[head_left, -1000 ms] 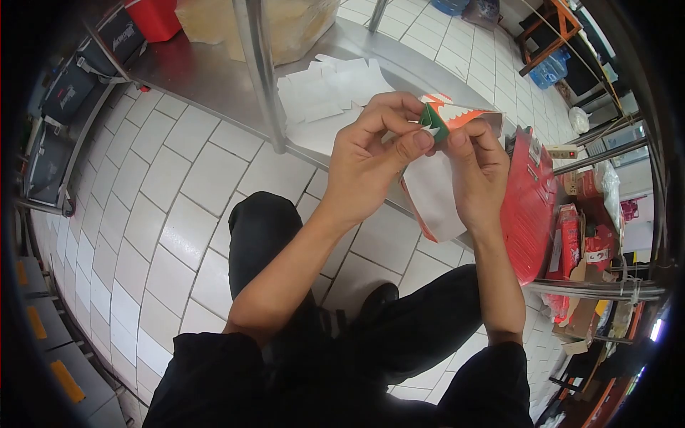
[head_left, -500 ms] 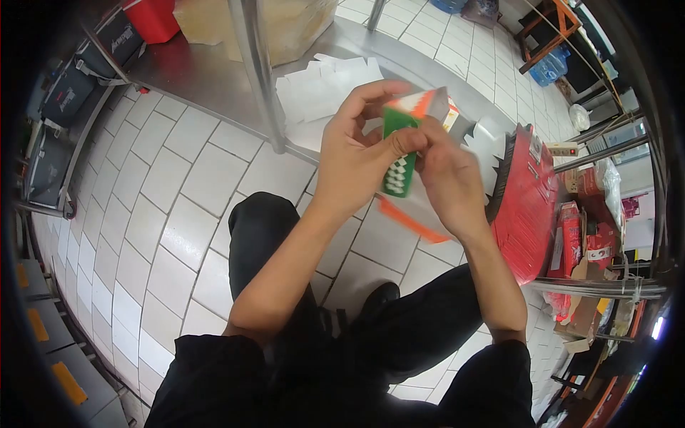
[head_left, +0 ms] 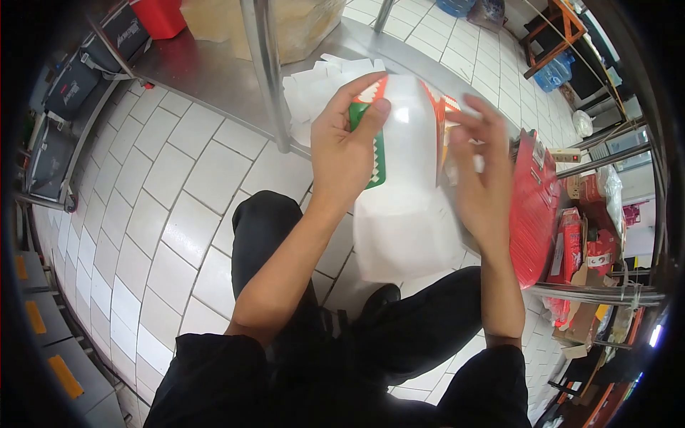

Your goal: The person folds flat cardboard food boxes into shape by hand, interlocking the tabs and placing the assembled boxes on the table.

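Note:
A cardboard carton, white inside with green and orange printed sides, is held up in front of me. My left hand grips its left side, with the thumb on the white face and the fingers behind. At its right side is my right hand, its fingers apart and somewhat blurred, next to the orange edge. A broad white flap hangs down toward my knees. Behind the hands, white cut cardboard pieces lie on the metal shelf.
A metal post rises left of my hands. At the back stand a large yellowish wrapped block and a red container. A red plastic-wrapped bundle is on the right. Grey bins line the left.
The carton has turned and opened out, so its white inside and lower flap now show. My right hand has moved right, away from my left hand, and its fingers have spread.

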The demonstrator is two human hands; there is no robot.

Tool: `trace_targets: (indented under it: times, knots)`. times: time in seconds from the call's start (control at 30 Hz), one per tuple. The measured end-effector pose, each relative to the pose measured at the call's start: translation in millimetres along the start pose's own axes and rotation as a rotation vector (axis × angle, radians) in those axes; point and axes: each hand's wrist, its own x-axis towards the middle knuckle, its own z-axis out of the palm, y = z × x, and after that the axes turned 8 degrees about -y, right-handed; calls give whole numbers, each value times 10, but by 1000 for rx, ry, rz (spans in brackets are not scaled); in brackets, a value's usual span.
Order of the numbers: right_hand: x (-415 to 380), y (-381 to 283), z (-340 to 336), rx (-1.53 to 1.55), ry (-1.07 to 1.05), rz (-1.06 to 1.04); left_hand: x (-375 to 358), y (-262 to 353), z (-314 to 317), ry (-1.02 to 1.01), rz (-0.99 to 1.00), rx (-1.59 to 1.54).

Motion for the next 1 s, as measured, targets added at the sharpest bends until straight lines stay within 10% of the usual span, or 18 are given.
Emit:
trace_targets:
  times: [0.07, 0.4, 0.47, 0.53, 0.67, 0.73, 0.8, 0.93, 1.0]
  knots:
    - [-40, -59, 26, 372, -442, 660, -20, -1, 20, 15, 53, 65]
    - [-185, -2, 243, 369, -516, 604, 82, 135, -166, 268, 179, 388]
    - [-183, 27, 235, 353, -520, 614, 74, 187, -146, 167, 37, 604]
    - [-138, 42, 200, 367, -395, 655, 109, 82, -168, 102, 411, 949]
    - [-65, 243, 187, 529, -223, 669, -28, 116, -100, -558, 535, 1284]
    - [-54, 262, 165, 1067, -135, 818, -45, 53, -93, -655, -88, 967]
    - [-33, 222, 24, 1277, -263, 861, -11, -12, -208, -586, 122, 1004]
    - [9, 305, -15, 1202, -180, 889, 68, 107, -289, -475, -53, 810]
    - [-11, 310, -13, 1514, -495, 987, 80, 164, -270, -399, -222, 771]
